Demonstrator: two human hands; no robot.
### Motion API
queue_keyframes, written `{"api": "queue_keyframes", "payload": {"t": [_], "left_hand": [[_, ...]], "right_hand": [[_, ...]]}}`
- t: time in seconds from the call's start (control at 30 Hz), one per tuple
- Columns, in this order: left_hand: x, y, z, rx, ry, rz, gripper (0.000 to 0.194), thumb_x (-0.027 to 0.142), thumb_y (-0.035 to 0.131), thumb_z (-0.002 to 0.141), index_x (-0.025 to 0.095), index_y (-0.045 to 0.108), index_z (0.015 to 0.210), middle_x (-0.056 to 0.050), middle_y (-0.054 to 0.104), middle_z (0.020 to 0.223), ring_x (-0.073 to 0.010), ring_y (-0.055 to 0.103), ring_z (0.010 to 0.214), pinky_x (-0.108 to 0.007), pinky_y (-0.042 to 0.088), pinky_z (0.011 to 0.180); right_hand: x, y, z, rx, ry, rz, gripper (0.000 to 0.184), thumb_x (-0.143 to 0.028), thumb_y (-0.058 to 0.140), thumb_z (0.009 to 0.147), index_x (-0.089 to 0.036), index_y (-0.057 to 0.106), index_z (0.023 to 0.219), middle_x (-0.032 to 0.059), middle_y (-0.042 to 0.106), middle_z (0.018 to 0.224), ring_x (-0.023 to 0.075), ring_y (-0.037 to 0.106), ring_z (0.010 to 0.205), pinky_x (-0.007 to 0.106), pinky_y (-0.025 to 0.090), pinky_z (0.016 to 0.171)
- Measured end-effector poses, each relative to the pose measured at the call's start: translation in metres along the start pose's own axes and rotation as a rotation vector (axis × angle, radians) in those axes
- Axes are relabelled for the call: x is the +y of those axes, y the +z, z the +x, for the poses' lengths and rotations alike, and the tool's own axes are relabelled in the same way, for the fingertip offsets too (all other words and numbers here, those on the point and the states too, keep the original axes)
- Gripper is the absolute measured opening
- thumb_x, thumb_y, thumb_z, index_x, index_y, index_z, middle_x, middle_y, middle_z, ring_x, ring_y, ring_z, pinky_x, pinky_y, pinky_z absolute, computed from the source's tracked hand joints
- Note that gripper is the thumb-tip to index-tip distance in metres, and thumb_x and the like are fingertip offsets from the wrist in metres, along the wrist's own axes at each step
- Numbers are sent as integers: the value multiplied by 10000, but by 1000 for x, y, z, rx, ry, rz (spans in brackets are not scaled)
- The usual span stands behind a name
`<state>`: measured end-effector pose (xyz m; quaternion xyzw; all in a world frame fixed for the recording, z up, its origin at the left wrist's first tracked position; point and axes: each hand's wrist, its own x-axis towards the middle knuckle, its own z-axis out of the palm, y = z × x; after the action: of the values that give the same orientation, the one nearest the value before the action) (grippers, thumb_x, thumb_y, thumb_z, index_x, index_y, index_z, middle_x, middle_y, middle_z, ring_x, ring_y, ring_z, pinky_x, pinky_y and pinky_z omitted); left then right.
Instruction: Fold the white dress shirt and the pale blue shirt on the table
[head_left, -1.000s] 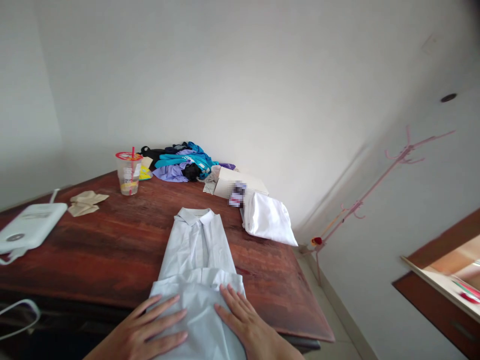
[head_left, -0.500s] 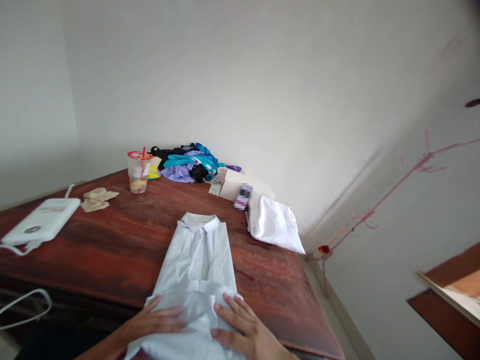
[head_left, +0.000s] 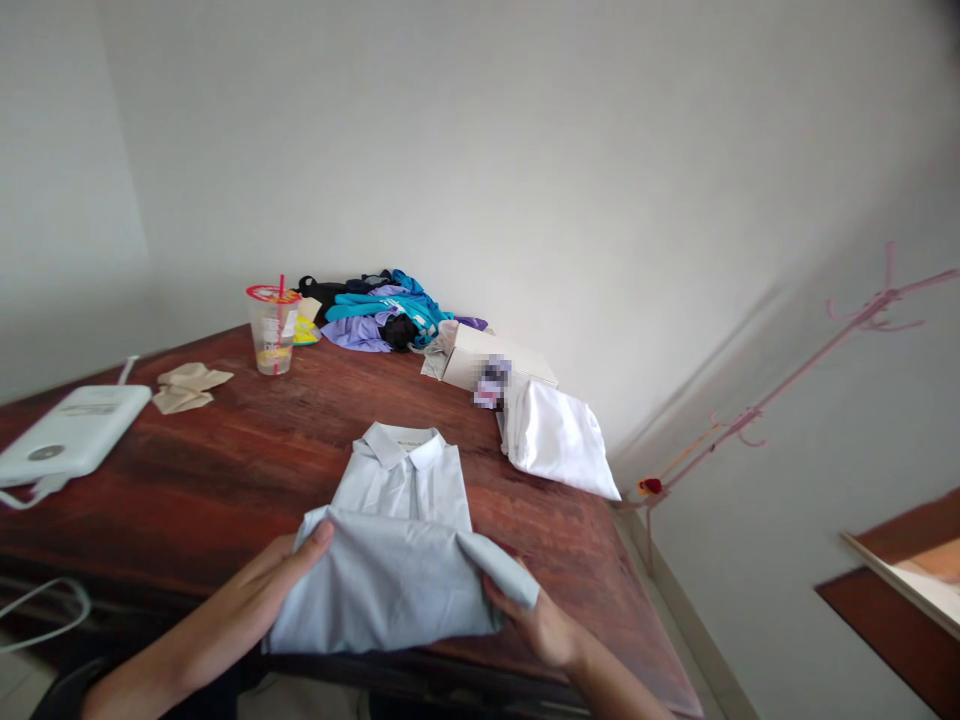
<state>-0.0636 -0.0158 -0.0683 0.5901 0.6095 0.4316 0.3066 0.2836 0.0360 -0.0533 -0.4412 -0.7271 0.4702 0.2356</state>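
A light grey collared shirt (head_left: 390,580) lies folded lengthwise on the wooden table, its collar pointing away from me. Its lower part is doubled up over the front, level with the table's near edge. At the left edge of that fold, my left hand (head_left: 300,560) grips the cloth, thumb on top and fingers hidden behind it. My right hand (head_left: 529,615) holds the fold's right corner, where a flap of cloth curls over the fingers.
On the table (head_left: 247,450) stand a plastic cup (head_left: 271,335), a white power bank (head_left: 75,430) and a crumpled napkin (head_left: 189,388). Behind are piled clothes (head_left: 390,315), a white box (head_left: 495,355) and folded white cloth (head_left: 559,435). A pink coat rack (head_left: 795,370) leans at right.
Both hands, flat on the shirt before, now grip its sides. The shirt's lower part has been lifted and folded farther up toward the collar. The view has shifted slightly.
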Motion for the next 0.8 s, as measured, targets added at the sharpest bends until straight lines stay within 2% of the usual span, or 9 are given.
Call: {"api": "queue_keyframes", "payload": {"t": [0.1,0.13,0.2,0.27,0.37,0.47,0.53,0.63,0.8], "left_hand": [[14,0,15,-70,-94,-214,615,633,341,1035,214,690,1321,-90,811,1061,-317,763,1057,-396,635,893],[16,1,20,-76,-83,-270,619,622,360,1036,213,589,1441,-98,805,1087,-314,757,1072,-417,620,928],[16,2,26,-71,-64,-338,720,591,434,1029,222,276,1627,-110,793,1135,-307,761,1059,-455,607,943],[12,3,27,-91,-50,-343,891,564,512,1009,256,-9,1663,-123,759,1233,-300,756,1073,-459,612,924],[3,1,23,-151,42,-207,1012,538,590,978,310,-134,1647,-143,615,1461,-301,669,1250,-442,591,976],[-5,-1,17,-159,189,31,989,511,647,951,316,-5,1668,-139,425,1619,-320,505,1423,-448,505,1101],[-10,-1,14,-140,267,145,901,475,666,948,316,142,1664,-108,380,1649,-321,438,1470,-443,444,1159],[-14,1,14,-123,296,179,735,446,654,959,323,339,1611,-61,500,1580,-304,498,1432,-397,461,1147],[-12,4,22,-104,232,145,512,498,605,974,317,587,1452,-11,663,1421,-254,626,1313,-275,525,1059]], "right_hand": [[-5,9,22,6,139,378,658,-589,659,889,-210,597,1422,115,661,1399,334,601,1315,519,412,1164],[-9,11,29,-3,198,523,648,-557,686,879,-190,603,1406,123,683,1365,327,629,1282,513,427,1153],[-16,15,44,-22,324,729,565,-500,709,874,-149,656,1314,141,732,1265,318,685,1198,496,469,1117],[-20,16,55,-29,439,820,460,-460,686,899,-115,700,1203,160,766,1157,311,719,1132,478,504,1082],[-19,14,67,-7,557,894,394,-425,574,979,-87,712,1127,176,784,1041,294,740,1086,449,535,1049],[-16,13,71,24,590,916,423,-448,518,1015,-86,709,1122,174,788,1007,285,753,1051,432,558,1019],[-16,12,70,35,562,903,430,-475,550,1003,-95,712,1122,168,788,1025,284,753,1051,422,564,1011],[-17,9,70,75,484,877,409,-475,598,987,-103,720,1107,154,785,1073,273,745,1074,400,557,1024],[-20,4,81,103,418,849,377,-457,623,980,-117,719,1114,132,782,1105,259,746,1056,391,568,1003]]}}
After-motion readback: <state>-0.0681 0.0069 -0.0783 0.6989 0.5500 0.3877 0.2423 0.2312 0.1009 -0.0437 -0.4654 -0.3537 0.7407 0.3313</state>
